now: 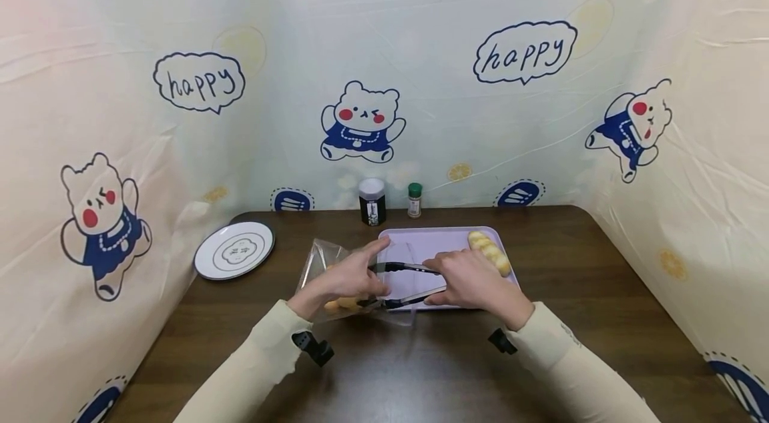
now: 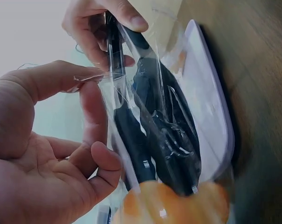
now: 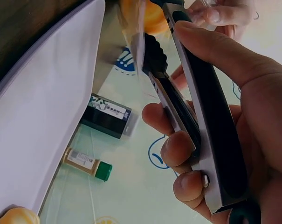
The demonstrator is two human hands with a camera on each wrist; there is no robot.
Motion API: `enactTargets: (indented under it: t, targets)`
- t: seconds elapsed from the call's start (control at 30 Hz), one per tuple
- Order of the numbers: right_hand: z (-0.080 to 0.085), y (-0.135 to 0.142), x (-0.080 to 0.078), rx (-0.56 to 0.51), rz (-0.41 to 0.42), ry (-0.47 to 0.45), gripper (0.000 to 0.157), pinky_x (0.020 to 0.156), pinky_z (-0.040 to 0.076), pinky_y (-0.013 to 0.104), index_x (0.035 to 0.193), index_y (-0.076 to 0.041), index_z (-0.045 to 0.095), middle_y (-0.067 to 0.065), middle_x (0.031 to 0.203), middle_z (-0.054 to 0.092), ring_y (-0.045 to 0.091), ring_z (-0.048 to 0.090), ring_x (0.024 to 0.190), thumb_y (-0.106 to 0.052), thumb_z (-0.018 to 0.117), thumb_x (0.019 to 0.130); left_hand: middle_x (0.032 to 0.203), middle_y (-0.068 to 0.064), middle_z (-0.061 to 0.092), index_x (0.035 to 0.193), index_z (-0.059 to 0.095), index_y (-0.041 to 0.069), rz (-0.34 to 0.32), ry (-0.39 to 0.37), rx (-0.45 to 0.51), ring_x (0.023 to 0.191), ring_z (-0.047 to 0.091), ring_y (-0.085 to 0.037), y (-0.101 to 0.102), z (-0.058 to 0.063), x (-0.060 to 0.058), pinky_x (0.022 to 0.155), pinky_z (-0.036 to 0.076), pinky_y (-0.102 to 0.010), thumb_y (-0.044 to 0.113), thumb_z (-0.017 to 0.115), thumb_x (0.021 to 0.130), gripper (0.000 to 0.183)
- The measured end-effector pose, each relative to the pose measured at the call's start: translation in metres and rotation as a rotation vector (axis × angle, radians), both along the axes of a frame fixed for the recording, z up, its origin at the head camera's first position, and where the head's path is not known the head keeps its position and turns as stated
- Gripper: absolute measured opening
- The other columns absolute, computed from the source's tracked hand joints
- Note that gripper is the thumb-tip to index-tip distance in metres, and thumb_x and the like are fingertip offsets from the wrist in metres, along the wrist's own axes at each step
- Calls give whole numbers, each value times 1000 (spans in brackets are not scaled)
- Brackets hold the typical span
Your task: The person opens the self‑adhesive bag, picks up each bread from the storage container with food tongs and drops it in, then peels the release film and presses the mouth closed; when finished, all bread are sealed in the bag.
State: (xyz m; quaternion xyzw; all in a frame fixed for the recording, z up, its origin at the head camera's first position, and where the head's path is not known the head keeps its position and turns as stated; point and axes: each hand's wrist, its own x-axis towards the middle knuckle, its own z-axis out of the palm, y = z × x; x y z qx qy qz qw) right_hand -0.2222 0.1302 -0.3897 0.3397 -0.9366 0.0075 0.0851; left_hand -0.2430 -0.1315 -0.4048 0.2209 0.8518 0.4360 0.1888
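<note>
Tray, from your head: the lilac tray (image 1: 441, 239) lies on the brown table (image 1: 396, 369), a bread roll (image 1: 489, 253) at its right end.
Bag, from your head: the clear bag (image 1: 318, 259) overlaps the tray's left edge, with orange-brown bread (image 1: 342, 303) inside it, left of the tray.
Hands, from your head: your left hand (image 1: 351, 273) is by the tray's left edge, your right hand (image 1: 468, 279) over its right half, black tongs (image 1: 399, 267) between them.
Plate and jars, from your head: a white plate (image 1: 234, 251) sits left of the tray; a dark jar (image 1: 372, 203) and green-capped shaker (image 1: 414, 201) stand behind it.
Film, at your left wrist: your thumb and a finger pinch the bag's edge; the tongs' heads reach the bread beside the tray, whether clamped cannot be told.
Tong arms, at your right wrist: your fingers and thumb grip the tongs, arms apart.
</note>
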Motion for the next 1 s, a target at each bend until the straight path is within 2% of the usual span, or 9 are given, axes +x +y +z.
enactTargets:
  t: [0.27,0.37,0.43,0.47,0.6,0.67,0.73,0.83,1.0]
  targets:
    - [1,8,0,7,-12,-20,69,56,50,31,122,-16,71,0,98,73,16,66,73,-61,81,71,170,-7,8,161,15,15,18,-9,-21,60,53,-14,-5,-7,-3,60,49,-29,12,77,83,100]
    - [4,11,0,4,-12,-8,71,60,53,33,123,-15,71,0,100,73,17,67,76,-62,81,70,170,-6,8,161,15,16,32,-18,-25,72,59,-17,-6,-8,-4,65,51,-29,13,78,83,100]
    - [6,14,0,5,-13,1,71,62,54,34,123,-15,71,0,101,73,17,68,77,-62,81,70,170,-7,8,161,16,16,41,-12,-28,96,62,-22,-6,-8,-4,76,53,-32,15,78,83,100]
    - [7,16,0,4,-12,7,70,64,55,34,122,-15,71,0,100,73,16,68,78,-61,81,70,170,-7,8,161,16,16,43,-11,-29,95,62,-23,-7,-7,-4,76,53,-33,15,78,83,100]
    - [12,23,1,-11,-25,4,69,66,56,35,123,-16,71,0,102,73,15,67,80,-60,82,70,169,-8,12,161,18,16,58,7,-35,126,49,-32,-9,-7,-7,91,51,-41,16,79,82,100]
    - [14,28,2,-22,-35,2,69,66,56,36,123,-17,70,0,105,73,15,67,82,-59,82,71,169,-8,13,161,18,15,62,10,-37,126,49,-33,-10,-8,-9,93,49,-42,16,79,82,100]
    - [16,33,2,-32,-55,-7,69,64,55,37,124,-18,70,0,108,73,17,68,84,-60,81,71,169,-8,14,161,19,15,70,13,-42,138,38,-34,-11,-9,-10,102,43,-43,17,79,81,99]
    - [19,42,2,-50,-81,-21,70,62,54,36,125,-18,70,1,110,74,18,67,82,-60,81,71,169,-6,14,161,20,16,79,-5,-39,138,37,-34,-13,-9,-10,107,41,-47,17,78,81,98]
    - [22,57,1,-87,-114,-26,70,65,55,38,124,-16,70,4,113,74,21,68,82,-59,82,70,169,-4,14,161,20,17,92,-21,-38,143,33,-34,-14,-9,-10,119,29,-56,17,78,81,99]
